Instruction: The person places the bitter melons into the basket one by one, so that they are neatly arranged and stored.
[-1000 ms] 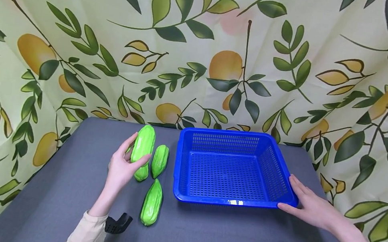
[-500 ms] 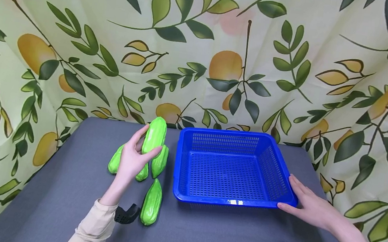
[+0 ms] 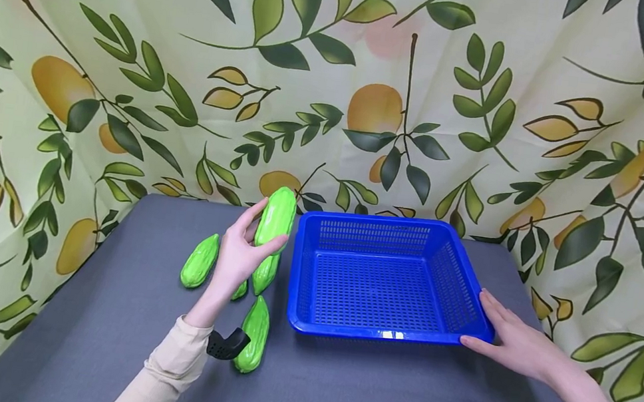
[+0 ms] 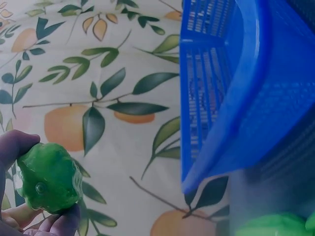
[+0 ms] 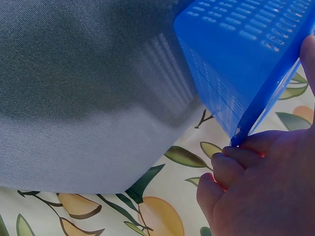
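My left hand (image 3: 238, 254) holds a bright green, ribbed bitter melon (image 3: 278, 216) upright between thumb and fingers, raised just left of the blue plastic basket (image 3: 296, 272). In the left wrist view, the rounded end of the bitter melon (image 4: 49, 177) faces the camera. Below the hand, another bitter melon (image 3: 265, 274) lies partly covered by the held one, and a further bitter melon (image 3: 240, 290) is mostly hidden by the wrist. My right hand (image 3: 513, 338) grips the basket's near right corner, thumb on the front rim and fingers at the right rim (image 5: 261, 98).
A bitter melon (image 3: 200, 261) lies to the left on the grey table (image 3: 121, 310), another bitter melon (image 3: 254, 337) nearer the front. The left wrist's black strap mount (image 3: 227, 343) overlaps it. A leaf-and-fruit patterned cloth (image 3: 335, 95) hangs behind the table.
My left hand has carried the bitter melon rightward and a little farther away, toward the basket. The leftmost bitter melon has come into full view. My right hand and the basket stay put.
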`<state>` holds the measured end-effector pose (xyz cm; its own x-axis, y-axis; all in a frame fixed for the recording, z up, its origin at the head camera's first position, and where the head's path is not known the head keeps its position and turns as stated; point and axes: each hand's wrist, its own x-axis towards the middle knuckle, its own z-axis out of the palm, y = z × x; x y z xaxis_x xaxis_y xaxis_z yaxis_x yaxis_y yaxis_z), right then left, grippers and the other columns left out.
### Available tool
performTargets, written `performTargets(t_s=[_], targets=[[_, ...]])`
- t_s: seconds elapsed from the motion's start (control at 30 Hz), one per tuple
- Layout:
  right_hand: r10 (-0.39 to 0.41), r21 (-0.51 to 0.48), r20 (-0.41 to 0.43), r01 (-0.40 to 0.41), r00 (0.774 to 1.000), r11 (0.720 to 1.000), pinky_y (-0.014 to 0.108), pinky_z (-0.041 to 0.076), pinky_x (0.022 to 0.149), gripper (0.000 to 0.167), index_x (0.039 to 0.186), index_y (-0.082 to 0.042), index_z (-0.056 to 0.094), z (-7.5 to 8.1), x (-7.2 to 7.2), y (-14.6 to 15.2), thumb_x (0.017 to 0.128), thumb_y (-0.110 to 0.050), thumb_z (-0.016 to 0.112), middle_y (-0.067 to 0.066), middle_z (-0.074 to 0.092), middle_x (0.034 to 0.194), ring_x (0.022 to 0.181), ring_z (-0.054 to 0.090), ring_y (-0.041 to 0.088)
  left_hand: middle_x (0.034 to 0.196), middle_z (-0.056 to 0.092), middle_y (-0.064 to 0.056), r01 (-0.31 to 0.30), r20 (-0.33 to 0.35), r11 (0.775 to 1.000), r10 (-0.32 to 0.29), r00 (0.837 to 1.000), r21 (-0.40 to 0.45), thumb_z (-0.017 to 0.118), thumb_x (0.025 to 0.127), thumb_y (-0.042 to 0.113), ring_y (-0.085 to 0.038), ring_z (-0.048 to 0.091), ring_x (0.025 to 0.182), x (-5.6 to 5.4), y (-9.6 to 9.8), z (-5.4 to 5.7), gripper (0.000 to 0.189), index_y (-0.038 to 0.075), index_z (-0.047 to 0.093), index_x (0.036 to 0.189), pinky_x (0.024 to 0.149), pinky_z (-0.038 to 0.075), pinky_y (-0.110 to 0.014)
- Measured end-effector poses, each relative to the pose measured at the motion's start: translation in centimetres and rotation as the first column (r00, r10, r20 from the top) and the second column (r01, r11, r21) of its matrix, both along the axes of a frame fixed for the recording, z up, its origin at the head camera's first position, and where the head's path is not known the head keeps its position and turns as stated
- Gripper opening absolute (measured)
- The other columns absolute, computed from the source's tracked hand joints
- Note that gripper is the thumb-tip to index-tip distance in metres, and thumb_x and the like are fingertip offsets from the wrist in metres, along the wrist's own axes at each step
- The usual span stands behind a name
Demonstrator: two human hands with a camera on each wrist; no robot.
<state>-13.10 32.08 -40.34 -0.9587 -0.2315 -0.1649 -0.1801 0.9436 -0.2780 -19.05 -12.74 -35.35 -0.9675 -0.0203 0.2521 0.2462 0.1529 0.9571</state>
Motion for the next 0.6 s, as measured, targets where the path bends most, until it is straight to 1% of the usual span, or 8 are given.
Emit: performTargets(t_s=[0.13,0.27,0.37,0.47,0.6], targets=[[-0.001,-0.002,0.003,0.001,1.0,1.0,0.069,0.037,0.092,0.101,0.148,0.005,0.017,0.0,0.0,0.0,0.084,-0.062,0.057,0.033,0.023,0.15,0.13,0.03,0.056,0.141,0.05,-0.015,0.02,0.005,1.0,-0.02,1.0,-0.002,0.074,0.08,0.005,-0.025,0.055,0.123,-0.6,0.9,0.4,0.073,0.011,0.04,0.144,0.078,0.053,-0.015],[-0.002,-0.002,-0.003,0.002,1.0,1.0,0.068,0.037,0.092,0.101,0.148,0.005,0.018,-0.2,0.0,0.1,0.084,-0.062,0.057,0.033,0.023,0.15,0.13,0.031,0.056,0.135,0.055,-0.016,0.022,0.006,1.0,-0.022,1.0,0.01,0.074,0.08,0.007,-0.026,0.059,0.118,-1.2,1.7,0.9,0.071,0.013,0.042,0.143,0.074,0.053,-0.016],[-0.003,0.0,-0.005,0.003,1.0,1.0,0.068,0.037,0.092,0.101,0.148,0.005,0.018,-0.2,0.0,0.1,0.084,-0.063,0.057,0.032,0.023,0.15,0.13,0.031,0.056,0.133,0.057,-0.018,0.029,0.004,1.0,-0.029,1.0,0.01,0.074,0.079,0.006,-0.029,0.061,0.115,-1.6,2.3,1.2,0.071,0.012,0.042,0.143,0.072,0.054,-0.016],[-0.004,0.0,-0.005,0.004,1.0,1.0,0.068,0.037,0.092,0.101,0.148,0.005,0.018,-0.2,0.0,0.1,0.084,-0.062,0.057,0.032,0.023,0.15,0.13,0.031,0.056,0.136,0.054,-0.018,0.037,0.004,0.999,-0.037,0.999,-0.001,0.074,0.079,0.005,-0.03,0.06,0.116,-1.8,2.8,1.3,0.072,0.01,0.042,0.143,0.074,0.054,-0.017],[-0.002,-0.007,-0.006,0.002,1.0,1.0,0.068,0.037,0.092,0.101,0.148,0.005,0.018,0.0,0.1,0.1,0.084,-0.062,0.057,0.032,0.022,0.151,0.13,0.03,0.057,0.139,0.051,-0.017,0.046,0.0,0.999,-0.046,0.999,-0.01,0.074,0.079,0.004,-0.03,0.058,0.12,-2.4,3.5,1.6,0.072,0.008,0.041,0.143,0.082,0.056,-0.027]])
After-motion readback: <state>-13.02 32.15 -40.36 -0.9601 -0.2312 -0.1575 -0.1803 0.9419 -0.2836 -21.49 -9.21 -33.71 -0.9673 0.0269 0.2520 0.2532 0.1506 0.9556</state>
